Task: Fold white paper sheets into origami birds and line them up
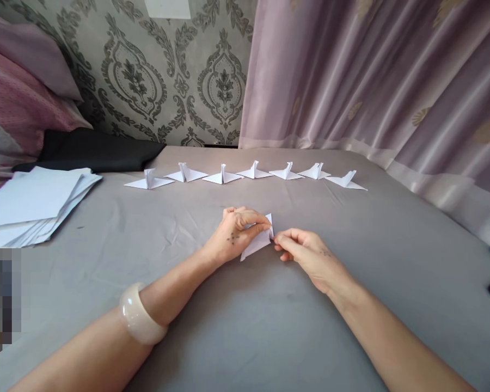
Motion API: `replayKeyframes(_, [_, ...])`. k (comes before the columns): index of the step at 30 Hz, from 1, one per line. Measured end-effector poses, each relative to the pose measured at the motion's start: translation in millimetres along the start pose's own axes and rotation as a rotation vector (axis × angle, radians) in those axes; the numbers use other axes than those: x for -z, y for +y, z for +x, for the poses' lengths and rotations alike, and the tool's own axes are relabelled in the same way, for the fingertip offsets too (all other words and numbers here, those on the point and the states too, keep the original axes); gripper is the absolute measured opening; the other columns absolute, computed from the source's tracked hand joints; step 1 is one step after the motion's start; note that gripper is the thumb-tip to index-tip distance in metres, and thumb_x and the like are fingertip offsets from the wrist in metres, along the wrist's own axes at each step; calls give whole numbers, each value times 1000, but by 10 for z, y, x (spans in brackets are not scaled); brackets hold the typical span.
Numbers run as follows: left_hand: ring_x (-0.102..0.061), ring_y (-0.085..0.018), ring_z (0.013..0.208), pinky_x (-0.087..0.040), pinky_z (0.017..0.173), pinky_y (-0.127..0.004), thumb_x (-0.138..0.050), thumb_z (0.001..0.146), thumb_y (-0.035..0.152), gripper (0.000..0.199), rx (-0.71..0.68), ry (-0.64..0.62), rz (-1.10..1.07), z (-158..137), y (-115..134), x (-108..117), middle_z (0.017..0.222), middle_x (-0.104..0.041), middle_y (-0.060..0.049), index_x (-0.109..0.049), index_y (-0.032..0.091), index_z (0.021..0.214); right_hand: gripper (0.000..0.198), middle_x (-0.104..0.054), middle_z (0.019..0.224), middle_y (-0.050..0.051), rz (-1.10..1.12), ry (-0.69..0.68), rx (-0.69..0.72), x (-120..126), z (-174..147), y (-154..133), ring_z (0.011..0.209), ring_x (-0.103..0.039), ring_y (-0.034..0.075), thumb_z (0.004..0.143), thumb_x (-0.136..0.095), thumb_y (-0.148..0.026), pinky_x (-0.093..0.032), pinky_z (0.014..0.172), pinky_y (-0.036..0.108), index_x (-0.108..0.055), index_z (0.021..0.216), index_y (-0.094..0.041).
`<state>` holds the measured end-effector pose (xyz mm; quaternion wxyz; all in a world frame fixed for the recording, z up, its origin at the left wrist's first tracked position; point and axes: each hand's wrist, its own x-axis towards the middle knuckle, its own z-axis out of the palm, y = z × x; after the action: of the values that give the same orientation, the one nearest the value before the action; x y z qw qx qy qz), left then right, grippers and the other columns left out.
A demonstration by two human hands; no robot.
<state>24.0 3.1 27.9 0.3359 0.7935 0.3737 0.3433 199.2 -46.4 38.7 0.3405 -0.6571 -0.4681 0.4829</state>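
Observation:
A small folded white paper figure (pixel 256 245) is held just above the grey sheet, in the middle of the view. My left hand (pixel 239 231) pinches it from the left, thumb and forefinger closed near its upper edge. From the right, my right hand (pixel 300 245) grips the right edge of the same paper with thumb and fingertips pressed together. One pointed corner sticks out at the lower left, another at the top. Part of the paper is hidden behind my left fingers.
Several folded white paper birds (pixel 222 175) stand in a row farther back on the grey sheet (pixel 245 326). A stack of white paper (pixel 32 201) lies at the left, beside a black cloth (pixel 98 149). A pinkish curtain (pixel 330 71) hangs behind on the right, next to a patterned wall (pixel 179 65).

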Motion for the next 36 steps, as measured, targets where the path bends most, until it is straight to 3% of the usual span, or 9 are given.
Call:
replayKeyframes(5, [-63, -18, 93, -35, 97, -35, -56, 91, 26, 17, -35, -38, 26, -2, 1, -12, 93, -73, 1, -71, 25, 84, 14, -69, 80, 2, -188, 180, 232, 13, -59, -38, 72, -62, 16, 75, -59, -33, -48, 66, 28, -66, 82, -21])
replayKeyframes(12, [-63, -18, 90, -40, 92, -34, -56, 90, 25, 16, -49, -47, -14, 0, -14, -24, 93, -74, -2, -72, 23, 84, 16, -67, 71, 1, -326, 228, 387, -104, -72, 38, 55, -56, 13, 77, -60, -37, -45, 56, 26, -65, 78, -21])
replayKeyframes(19, [-63, -18, 94, -32, 95, -36, -55, 91, 25, 17, -60, -48, 56, -11, 5, -22, 94, -74, -1, -71, 23, 85, 13, -65, 69, -1, -405, 283, 507, -125, -94, 64, 52, -53, 10, 82, -57, -30, -43, 57, 24, -65, 76, -21])
replayKeyframes(28, [-61, -17, 94, -25, 96, -38, -54, 92, 24, 16, -91, -63, 137, -34, 28, -32, 94, -72, 1, -67, 22, 85, 12, -59, 71, -4, -525, 301, 540, -123, -115, 21, 60, -53, 10, 80, -54, -21, -39, 57, 23, -58, 69, -22])
replayKeyframes(31, [-59, -18, 93, -29, 96, -39, -53, 92, 26, 15, -39, -61, 81, -23, 22, -15, 92, -71, 1, -66, 22, 86, 7, -62, 81, -3, -563, 291, 502, -101, -99, 56, 65, -56, 12, 81, -58, -29, -40, 58, 24, -61, 83, -24])
replayKeyframes(34, [-57, -20, 99, -35, 96, -38, -59, 87, 32, 14, 1, -69, -9, -23, 27, 23, 97, -69, -2, -66, 23, 96, 31, -64, 93, 0, -592, 272, 438, -89, -65, 109, 69, -58, 13, 76, -65, -38, -43, 59, 25, -59, 103, -24])
replayKeyframes(36, [-55, -22, 106, -38, 96, -38, -65, 81, 32, 31, 31, -91, -46, -38, 32, 51, 109, -66, -4, -61, 23, 111, 34, -62, 95, 1, -610, 253, 433, -97, -46, 137, 71, -59, 14, 77, -64, -40, -44, 61, 26, -58, 106, -24])
